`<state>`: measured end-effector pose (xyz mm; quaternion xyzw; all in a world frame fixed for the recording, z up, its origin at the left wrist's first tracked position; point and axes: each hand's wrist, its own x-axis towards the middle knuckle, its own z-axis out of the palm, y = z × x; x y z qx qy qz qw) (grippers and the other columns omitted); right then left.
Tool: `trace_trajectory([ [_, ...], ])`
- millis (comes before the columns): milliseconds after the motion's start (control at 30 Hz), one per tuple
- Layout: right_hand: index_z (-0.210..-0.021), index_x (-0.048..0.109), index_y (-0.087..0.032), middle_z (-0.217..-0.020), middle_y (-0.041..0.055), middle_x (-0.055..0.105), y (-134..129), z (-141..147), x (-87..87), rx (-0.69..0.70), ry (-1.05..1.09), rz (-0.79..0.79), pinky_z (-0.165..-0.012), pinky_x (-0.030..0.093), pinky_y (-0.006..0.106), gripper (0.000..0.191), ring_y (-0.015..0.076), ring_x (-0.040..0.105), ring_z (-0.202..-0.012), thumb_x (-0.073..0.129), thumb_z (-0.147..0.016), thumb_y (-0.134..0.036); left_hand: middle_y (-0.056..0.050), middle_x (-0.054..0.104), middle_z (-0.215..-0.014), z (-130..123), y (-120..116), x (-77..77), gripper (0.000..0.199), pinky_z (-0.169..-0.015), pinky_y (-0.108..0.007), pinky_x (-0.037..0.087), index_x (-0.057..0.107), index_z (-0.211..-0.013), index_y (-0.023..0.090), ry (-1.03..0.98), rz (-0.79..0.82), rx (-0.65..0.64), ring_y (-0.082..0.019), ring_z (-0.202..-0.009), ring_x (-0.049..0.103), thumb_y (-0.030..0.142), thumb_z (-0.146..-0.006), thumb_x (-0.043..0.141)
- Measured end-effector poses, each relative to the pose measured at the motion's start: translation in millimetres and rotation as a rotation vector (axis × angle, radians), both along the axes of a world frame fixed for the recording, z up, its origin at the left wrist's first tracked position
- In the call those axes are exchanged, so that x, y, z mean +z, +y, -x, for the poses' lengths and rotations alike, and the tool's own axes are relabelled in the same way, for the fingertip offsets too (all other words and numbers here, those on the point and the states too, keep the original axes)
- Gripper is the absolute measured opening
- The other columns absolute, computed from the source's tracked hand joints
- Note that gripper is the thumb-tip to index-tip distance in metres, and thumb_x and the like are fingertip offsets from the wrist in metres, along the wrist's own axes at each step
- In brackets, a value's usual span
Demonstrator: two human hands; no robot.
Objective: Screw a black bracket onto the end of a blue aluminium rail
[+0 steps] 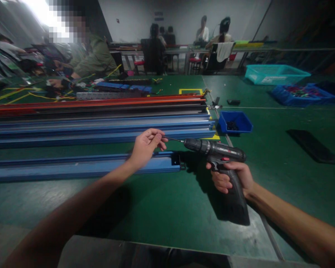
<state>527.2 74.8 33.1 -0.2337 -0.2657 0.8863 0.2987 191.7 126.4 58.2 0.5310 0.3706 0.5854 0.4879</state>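
My right hand [244, 175] is wrapped around the grip of the black drill [220, 150], which I hold above the green table [167, 212], its chuck pointing toward my left hand [145, 147]. With the thumb and fingers of that hand I pinch the far end of the long thin bit [173, 139]. Below my left hand lies the nearest blue rail [156, 165]; a small blue bin [245, 122] sits beyond the drill.

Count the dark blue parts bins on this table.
3: a small bin beyond the cordless drill, a wider bin farther right, and another bin beside it, cut off by the picture's edge.
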Motion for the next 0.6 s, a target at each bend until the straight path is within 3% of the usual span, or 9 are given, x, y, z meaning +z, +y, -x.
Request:
trace_trajectory([
  [333, -0.116, 0.072, -0.007, -0.065, -0.0041, 0.050, 8.4, -4.4, -13.3, 0.102, 0.168, -0.018, -0.052, 0.043, 0.026, 0.035, 0.0096, 0.033, -0.050, 0.069, -0.093, -0.034, -0.008, 0.082, -0.083, 2.2, -0.7, -2.9, 0.047, -0.061, -0.025, 0.063, 0.072, -0.099, 0.013, 0.024, -0.077, 0.003, -0.014, -0.066, 0.077, 0.049, -0.082, 0.097],
  [600, -0.114, 0.072, -0.003, -0.064, -0.0024, 0.053, 9.3, -4.4, -10.4, 0.141, 0.187, -0.041, -0.055, 0.045, 0.025, 0.035, 0.0097, 0.039, -0.051, 0.065, -0.094, -0.031, -0.007, 0.081, -0.081, 2.9, -2.4, -0.8, 0.053, -0.064, -0.026, 0.065, 0.069, -0.095, 0.014, 0.039, -0.063, -0.003, -0.016, -0.067, 0.078, 0.052, -0.077, 0.100],
])
